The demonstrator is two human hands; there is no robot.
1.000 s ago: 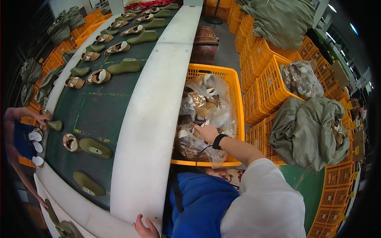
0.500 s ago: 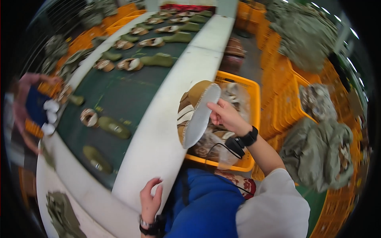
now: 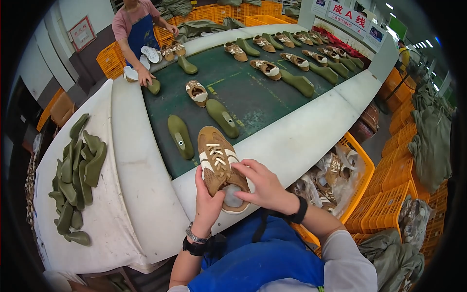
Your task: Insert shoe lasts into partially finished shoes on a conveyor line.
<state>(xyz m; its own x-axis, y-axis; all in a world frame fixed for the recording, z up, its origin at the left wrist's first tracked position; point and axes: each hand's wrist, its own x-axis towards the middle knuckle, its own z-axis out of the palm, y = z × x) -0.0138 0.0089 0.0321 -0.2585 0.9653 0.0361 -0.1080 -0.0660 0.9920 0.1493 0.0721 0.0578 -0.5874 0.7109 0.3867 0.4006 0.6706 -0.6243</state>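
Observation:
A brown shoe upper (image 3: 214, 151) with white laces and white side stripes is held over the near edge of the belt, toe pointing away from me. My left hand (image 3: 206, 209) grips its left side near the heel, thumb at the opening. With my right hand (image 3: 265, 190) I hold the right side, fingers by the laces and thumb at the pale lining inside. Just beyond the toe, two green shoe lasts lie on the dark green belt: one (image 3: 180, 138) to the left, another (image 3: 222, 119) to the right. Another brown upper (image 3: 196, 92) sits behind them.
Green lasts (image 3: 73, 177) are heaped on the white table at left. A co-worker's hand (image 3: 145, 76) touches a last (image 3: 154, 86) across the belt. Rows of uppers and lasts stretch away. At right stands an orange crate (image 3: 364, 182) of bagged uppers, with stacked crates (image 3: 384, 207) behind.
The upper has moved from above the crate to the belt's edge and now shows its laced top instead of its grey underside. My left hand has joined the right on it. The view has swung left.

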